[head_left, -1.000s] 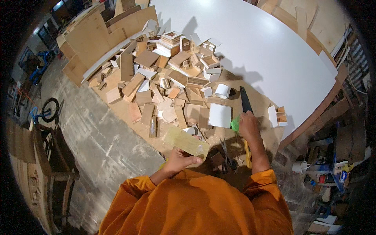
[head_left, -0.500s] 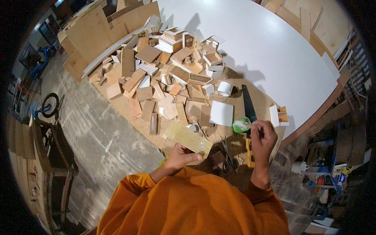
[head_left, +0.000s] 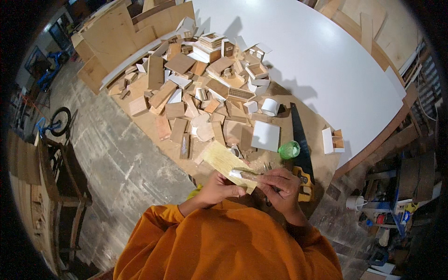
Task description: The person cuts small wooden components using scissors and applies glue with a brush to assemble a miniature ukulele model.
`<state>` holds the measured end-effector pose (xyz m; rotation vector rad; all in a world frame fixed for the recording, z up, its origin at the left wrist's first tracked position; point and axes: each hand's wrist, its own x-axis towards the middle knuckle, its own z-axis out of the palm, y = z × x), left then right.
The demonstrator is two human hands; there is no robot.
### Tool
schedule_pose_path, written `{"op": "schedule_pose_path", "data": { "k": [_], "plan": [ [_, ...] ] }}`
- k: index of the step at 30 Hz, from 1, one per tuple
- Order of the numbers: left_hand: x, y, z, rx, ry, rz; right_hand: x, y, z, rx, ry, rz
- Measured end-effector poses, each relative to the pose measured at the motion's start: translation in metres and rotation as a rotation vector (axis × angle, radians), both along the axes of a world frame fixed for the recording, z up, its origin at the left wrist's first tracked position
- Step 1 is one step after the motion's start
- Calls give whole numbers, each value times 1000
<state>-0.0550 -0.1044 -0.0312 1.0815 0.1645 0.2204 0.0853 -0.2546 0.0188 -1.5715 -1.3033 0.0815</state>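
Observation:
My left hand grips a thin yellowish strip of wood by its near edge, thumb on top. My right hand pinches a slim stick; whether it has bristles I cannot make out. White paste shows where the stick's tip meets the wood's face. Just beyond my right hand stands a green translucent cup with whitish stuff inside. A handsaw with a yellow handle lies to the right of the cup. Scissors are mostly hidden behind my right hand.
Wooden offcuts and small box-like pieces cover the table's left half. A white cylinder and a white square panel lie near the cup. At the right sits a small divided box. A large white sheet spans the far side.
My right hand has moved left and down from above the green cup, bringing the stick onto the strip of wood. The strip, still in my left hand, has shifted slightly right.

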Motion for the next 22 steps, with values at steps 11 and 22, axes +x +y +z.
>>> {"op": "schedule_pose_path", "data": {
  "k": [11,22],
  "plan": [
    [1,4,11,101,-43,41,-12,0,10,-129,-42,-56],
    [-2,7,6,122,-62,-67,-9,-3,15,-210,-62,-202]
  ]
}}
